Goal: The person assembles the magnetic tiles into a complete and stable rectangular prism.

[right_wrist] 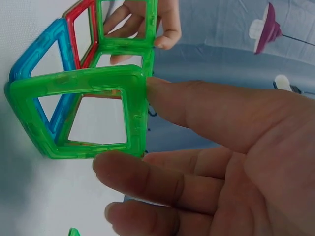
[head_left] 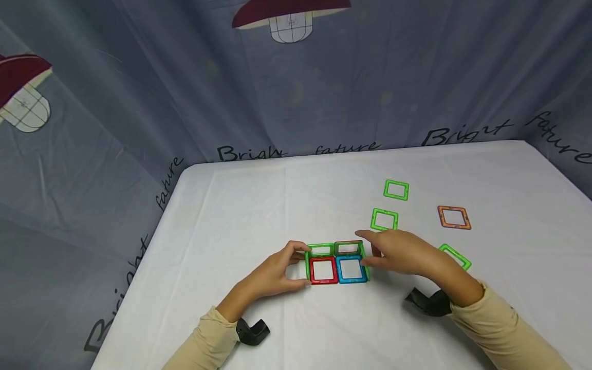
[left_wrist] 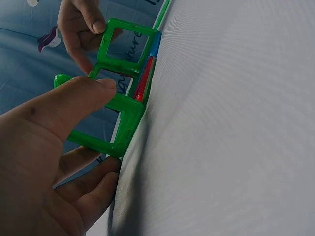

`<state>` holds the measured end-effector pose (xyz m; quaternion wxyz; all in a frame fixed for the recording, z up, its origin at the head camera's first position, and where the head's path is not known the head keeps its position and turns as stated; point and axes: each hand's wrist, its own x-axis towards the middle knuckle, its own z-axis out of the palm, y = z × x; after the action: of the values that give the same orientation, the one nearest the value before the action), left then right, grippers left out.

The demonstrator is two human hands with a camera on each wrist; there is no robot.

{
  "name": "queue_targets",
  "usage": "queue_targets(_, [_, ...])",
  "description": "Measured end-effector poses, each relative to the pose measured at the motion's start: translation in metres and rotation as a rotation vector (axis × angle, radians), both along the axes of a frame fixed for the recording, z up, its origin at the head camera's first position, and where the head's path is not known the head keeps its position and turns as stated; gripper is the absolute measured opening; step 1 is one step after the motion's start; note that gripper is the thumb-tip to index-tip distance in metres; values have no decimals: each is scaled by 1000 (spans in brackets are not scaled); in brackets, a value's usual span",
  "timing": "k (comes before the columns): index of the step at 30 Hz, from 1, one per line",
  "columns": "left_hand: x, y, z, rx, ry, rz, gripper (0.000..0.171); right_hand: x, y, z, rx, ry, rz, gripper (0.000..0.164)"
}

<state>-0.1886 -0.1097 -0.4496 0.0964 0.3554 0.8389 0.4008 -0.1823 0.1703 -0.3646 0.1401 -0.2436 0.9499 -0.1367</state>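
A low box of square magnetic tiles stands on the white table. Its base shows a red tile (head_left: 324, 281) beside a blue tile (head_left: 352, 280), and green tiles (head_left: 321, 245) rise along the back. My left hand (head_left: 273, 270) grips the upright green tile (left_wrist: 129, 120) at the left end, thumb on its near edge and fingers round the far side. At the opposite end, my right hand (head_left: 400, 252) holds another upright green tile (right_wrist: 78, 78) by its edges between thumb and fingers. The right index finger extends over the back wall in the head view.
Two loose green tiles (head_left: 396, 198) lie behind the box to the right. An orange tile (head_left: 455, 226) is further right, and another green tile (head_left: 458, 254) is partly covered by the right forearm. A grey-blue curtain (head_left: 324, 103) hangs behind the table.
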Motion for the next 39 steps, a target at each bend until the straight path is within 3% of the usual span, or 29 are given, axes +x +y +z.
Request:
queue_targets(11, [0,1,0,-3,-4,3,62,-4,5,-1,17,-97,-12,60])
queue_targets(23, [-1,1,1,-24,-18,13,62,-7,13,-2,49,-136,-3,52])
queue_targets(39, [0,1,2,-11,-2,7,62,-8,11,-2,15,-177,15,55])
